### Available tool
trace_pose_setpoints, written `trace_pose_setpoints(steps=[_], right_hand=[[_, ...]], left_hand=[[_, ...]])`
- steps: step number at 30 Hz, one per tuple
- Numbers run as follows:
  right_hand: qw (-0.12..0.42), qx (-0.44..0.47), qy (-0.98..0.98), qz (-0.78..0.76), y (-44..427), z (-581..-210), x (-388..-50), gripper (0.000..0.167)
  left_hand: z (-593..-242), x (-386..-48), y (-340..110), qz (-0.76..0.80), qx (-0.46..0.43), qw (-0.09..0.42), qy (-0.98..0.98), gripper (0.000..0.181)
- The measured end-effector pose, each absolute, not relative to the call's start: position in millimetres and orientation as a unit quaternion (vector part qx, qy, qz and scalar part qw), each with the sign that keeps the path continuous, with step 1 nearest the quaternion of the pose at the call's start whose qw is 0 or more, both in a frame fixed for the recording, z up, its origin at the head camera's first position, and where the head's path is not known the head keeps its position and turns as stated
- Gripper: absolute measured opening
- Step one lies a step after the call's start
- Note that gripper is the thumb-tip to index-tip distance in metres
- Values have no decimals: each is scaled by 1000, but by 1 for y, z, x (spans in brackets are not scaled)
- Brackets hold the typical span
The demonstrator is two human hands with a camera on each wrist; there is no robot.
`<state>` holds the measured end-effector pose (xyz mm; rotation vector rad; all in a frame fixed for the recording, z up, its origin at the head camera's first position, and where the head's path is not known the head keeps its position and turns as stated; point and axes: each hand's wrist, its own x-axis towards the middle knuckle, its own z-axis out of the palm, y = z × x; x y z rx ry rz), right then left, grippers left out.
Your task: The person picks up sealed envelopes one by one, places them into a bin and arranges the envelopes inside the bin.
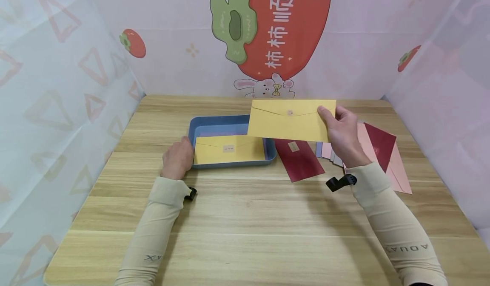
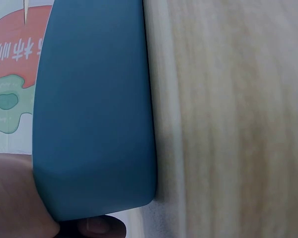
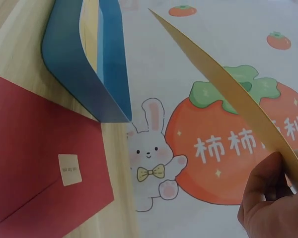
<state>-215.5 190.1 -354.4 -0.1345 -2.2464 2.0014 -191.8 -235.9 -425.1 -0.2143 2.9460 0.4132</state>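
Observation:
My right hand [image 1: 345, 136] pinches a yellow envelope [image 1: 289, 122] by its right end, thumb on the near face. The envelope is held up above the right part of a blue tray [image 1: 233, 165], and in the right wrist view it shows nearly edge-on [image 3: 223, 79]. Inside the tray lies another yellow envelope [image 1: 210, 150] with a small label, on top of paler paper. My left hand [image 1: 178, 157] grips the tray's left end; the left wrist view shows its thumb and a fingertip at the tray wall [image 2: 94, 109].
Right of the tray lies a dark red envelope [image 1: 300, 160] with a pale label. Farther right are a pink envelope [image 1: 398, 173], another dark red one [image 1: 379, 143] and several small coloured pieces [image 1: 325, 150]. A printed cloth [image 1: 172, 73] stands behind the wooden table [image 1: 245, 230].

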Motion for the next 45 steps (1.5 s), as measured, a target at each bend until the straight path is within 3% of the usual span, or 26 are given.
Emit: trace_pose_setpoints(steps=[45], right_hand=[[12, -33, -761, 648, 151, -363, -228, 54]], left_hand=[[-425, -192, -236, 132, -70, 77, 986, 29]])
